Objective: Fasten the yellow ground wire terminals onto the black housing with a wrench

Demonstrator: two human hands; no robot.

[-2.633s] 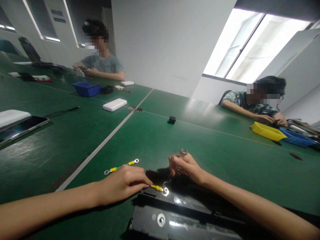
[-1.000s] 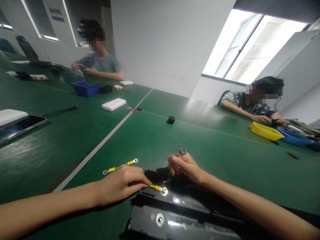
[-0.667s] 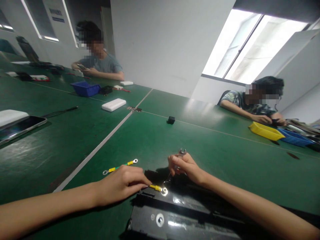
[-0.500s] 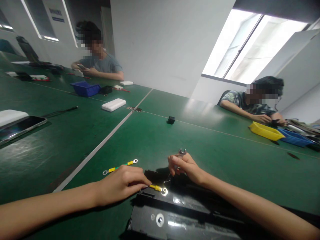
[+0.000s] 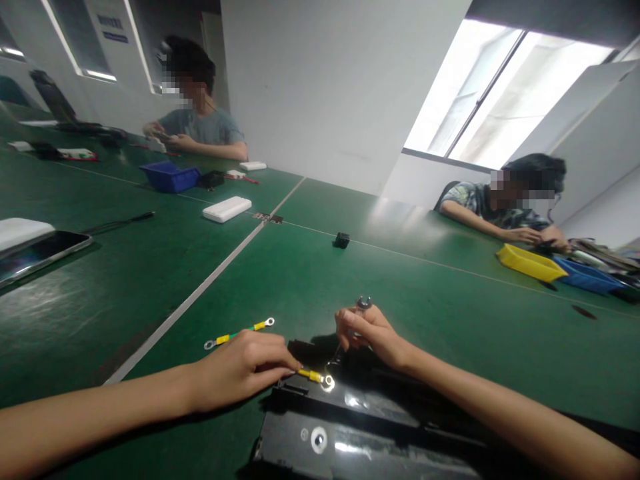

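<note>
My left hand (image 5: pixel 253 363) pinches a short cable with a yellow-sleeved ring terminal (image 5: pixel 314 376); its metal ring lies over the top of a black case (image 5: pixel 287 427). In my right hand (image 5: pixel 370 333) is a metal wrench (image 5: pixel 364 303), gripped by its shank. Its open jaw points up, and its lower end sits close beside the ring terminal; I cannot tell whether they touch. A silver round terminal (image 5: pixel 319 440) shows on the near part of the case. Behind my left hand lies a second green cable with yellow ring terminals (image 5: pixel 221 341), partly hidden.
On the green table are a small black block (image 5: pixel 342 240), a white box (image 5: pixel 227 209), a phone (image 5: pixel 45 253) and a blue bin (image 5: pixel 170 177). A yellow bin (image 5: pixel 531 264) and another blue bin (image 5: pixel 590 275) stand right. Two people sit across the table.
My hands, the cable and the wrench hold nearly the same positions. The person at the far left has raised their head slightly and shifted it right.
</note>
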